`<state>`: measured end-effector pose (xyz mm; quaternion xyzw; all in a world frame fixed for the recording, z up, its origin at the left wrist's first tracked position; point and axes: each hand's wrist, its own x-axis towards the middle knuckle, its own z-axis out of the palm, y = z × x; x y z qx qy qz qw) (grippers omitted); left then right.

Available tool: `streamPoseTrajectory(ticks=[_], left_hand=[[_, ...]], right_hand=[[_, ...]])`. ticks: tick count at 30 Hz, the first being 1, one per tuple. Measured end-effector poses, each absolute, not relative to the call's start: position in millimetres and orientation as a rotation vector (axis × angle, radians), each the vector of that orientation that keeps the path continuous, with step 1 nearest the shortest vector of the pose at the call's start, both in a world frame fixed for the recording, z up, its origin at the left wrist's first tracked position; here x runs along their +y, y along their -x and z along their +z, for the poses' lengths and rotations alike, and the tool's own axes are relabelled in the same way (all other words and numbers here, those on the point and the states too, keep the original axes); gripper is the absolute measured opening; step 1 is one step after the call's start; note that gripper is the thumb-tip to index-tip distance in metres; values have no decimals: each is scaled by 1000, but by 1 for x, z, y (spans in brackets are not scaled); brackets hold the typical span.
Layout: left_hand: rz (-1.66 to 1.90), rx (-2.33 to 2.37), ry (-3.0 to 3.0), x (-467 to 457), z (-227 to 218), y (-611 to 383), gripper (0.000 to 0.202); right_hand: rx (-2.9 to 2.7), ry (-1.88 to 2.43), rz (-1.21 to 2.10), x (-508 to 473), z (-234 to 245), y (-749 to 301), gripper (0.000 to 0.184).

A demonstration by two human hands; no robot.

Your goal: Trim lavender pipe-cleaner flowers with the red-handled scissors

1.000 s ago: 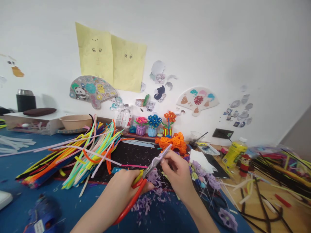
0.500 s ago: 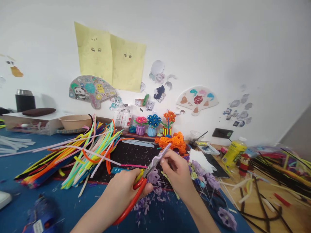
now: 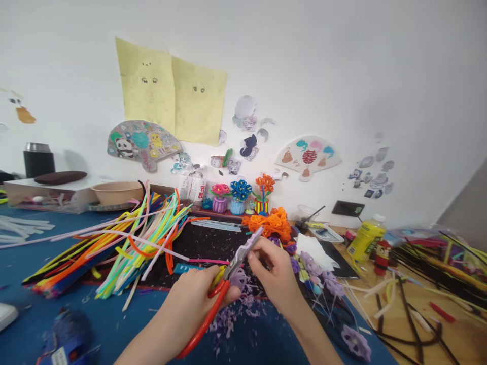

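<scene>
My left hand (image 3: 192, 294) is closed round the red handles of a pair of scissors (image 3: 213, 304), whose blades point up and right. My right hand (image 3: 274, 274) pinches a small purple pipe-cleaner piece (image 3: 247, 249) against the blades. Purple trimmings (image 3: 228, 319) lie scattered on the blue mat just below both hands. A small purple pipe-cleaner flower (image 3: 239, 278) sits between the hands.
A fan of coloured pipe cleaners (image 3: 125, 238) lies to the left. Orange pipe-cleaner flowers (image 3: 272, 223) and small potted ones (image 3: 240, 196) stand behind. A yellow glue bottle (image 3: 366, 237) and black pipe cleaners (image 3: 437, 268) are at the right. A blue glue gun (image 3: 66, 339) lies near left.
Both hands have shifted slightly left with the scissors and the purple piece; otherwise the scene is the same.
</scene>
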<state>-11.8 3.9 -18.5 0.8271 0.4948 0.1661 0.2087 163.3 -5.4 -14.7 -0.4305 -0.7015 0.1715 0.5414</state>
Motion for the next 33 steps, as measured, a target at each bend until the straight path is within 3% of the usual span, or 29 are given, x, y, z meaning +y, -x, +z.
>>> streamPoseTrajectory(ticks=[33], left_hand=[[537,1435,-2278,9,-17,15,43]], right_hand=[[-1629,1060,388,-3,-20,-170,15]])
